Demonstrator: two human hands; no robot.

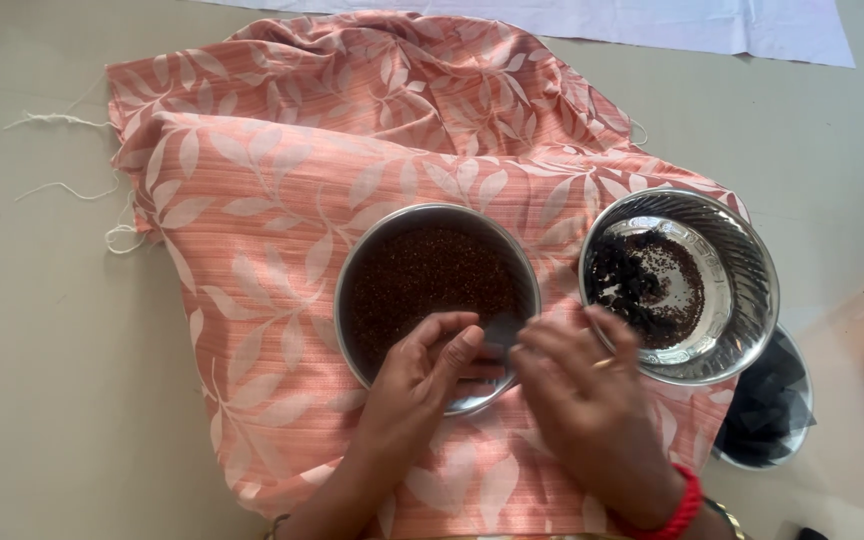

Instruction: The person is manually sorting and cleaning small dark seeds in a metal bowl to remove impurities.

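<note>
The flat steel plate (438,300) of dark seeds lies on the peach leaf-print cloth (252,250). Left hand (422,375), grip loosely curled, touches its near rim. Right hand (577,385), fingers together, hovers just beside. A ribbed steel bowl (742,270) stands right of the plate.

Soft, even daylight fills the scene, bright without harshness. Shadows are faint, lying close under the hands (512,385) and the cloth's (282,200) folds. The fluted steel bowl (742,270) throws glare off its rim near the floor's (32,400) right edge. Focus is slightly soft overall.
</note>
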